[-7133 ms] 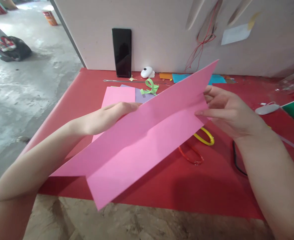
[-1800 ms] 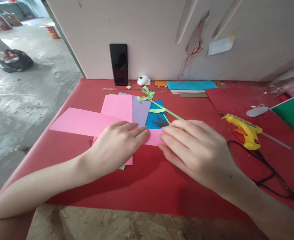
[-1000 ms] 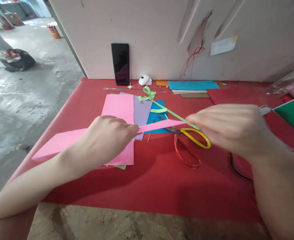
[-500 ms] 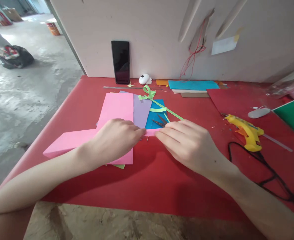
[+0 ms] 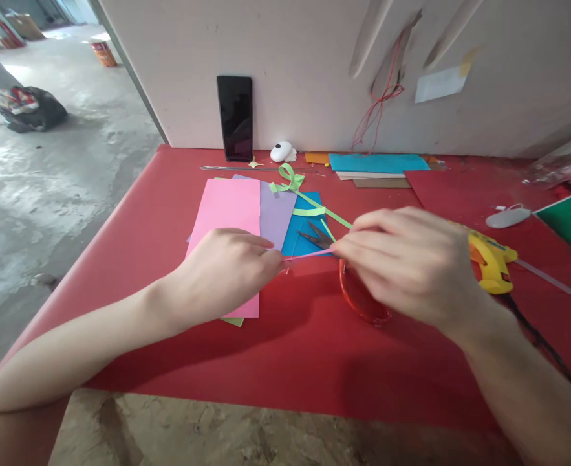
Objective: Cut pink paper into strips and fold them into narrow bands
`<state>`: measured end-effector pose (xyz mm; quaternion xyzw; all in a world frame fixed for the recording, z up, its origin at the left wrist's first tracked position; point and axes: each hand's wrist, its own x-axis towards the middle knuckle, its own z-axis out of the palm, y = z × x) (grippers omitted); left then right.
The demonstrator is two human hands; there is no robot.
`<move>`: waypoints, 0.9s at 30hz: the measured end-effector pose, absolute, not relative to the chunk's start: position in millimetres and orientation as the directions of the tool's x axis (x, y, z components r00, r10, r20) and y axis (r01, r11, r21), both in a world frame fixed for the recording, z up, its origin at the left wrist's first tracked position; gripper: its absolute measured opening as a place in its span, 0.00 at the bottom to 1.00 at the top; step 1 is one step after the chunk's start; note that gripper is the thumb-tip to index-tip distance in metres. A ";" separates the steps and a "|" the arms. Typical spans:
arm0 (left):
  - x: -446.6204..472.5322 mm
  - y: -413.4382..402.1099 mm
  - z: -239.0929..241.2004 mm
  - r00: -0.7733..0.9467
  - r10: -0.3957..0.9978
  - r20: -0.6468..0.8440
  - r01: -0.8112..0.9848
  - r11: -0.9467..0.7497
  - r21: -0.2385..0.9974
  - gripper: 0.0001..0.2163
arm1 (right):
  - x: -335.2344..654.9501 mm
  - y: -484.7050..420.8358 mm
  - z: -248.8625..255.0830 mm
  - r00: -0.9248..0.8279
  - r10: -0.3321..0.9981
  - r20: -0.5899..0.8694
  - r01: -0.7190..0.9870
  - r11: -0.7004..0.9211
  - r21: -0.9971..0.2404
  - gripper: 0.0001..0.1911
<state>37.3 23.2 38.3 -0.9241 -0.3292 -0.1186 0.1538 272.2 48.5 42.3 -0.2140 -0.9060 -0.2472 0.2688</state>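
Compared with the frame half a second earlier, the right hand (image 5: 406, 265) has shifted rightward, and the pink paper strip (image 5: 310, 254), whose broad end then showed left of the left hand (image 5: 234, 268), now appears only as a thin edge at frame centre, pinched by the fingers of both hands. Counted on the red bench (image 5: 285, 362): one pair of scissors (image 5: 322, 241) at centre, one yellow glue gun (image 5: 493, 260) at right, one upright smartphone (image 5: 235, 120) at upper left of centre, one loose pink sheet (image 5: 229, 207) and one purple sheet (image 5: 276, 217) left of centre.

strip (image 5: 310, 255) near scissors (image 5: 322, 242), phone (image 5: 237, 119) well behind
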 end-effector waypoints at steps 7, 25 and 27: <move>35.6 26.3 46.3 0.726 0.621 0.297 0.686 -0.688 -0.239 0.20 | 319.7 89.8 41.9 -0.675 0.410 0.614 0.651 0.722 0.234 0.14; 39.0 16.5 47.9 0.771 0.544 0.330 0.630 -0.729 -0.270 0.15 | 283.3 55.0 51.1 -0.738 0.383 0.556 0.489 0.871 0.049 0.12; 34.3 18.0 50.7 0.751 0.582 0.313 0.658 -0.702 -0.273 0.17 | 300.4 66.7 53.9 -0.720 0.384 0.578 0.531 0.841 0.103 0.12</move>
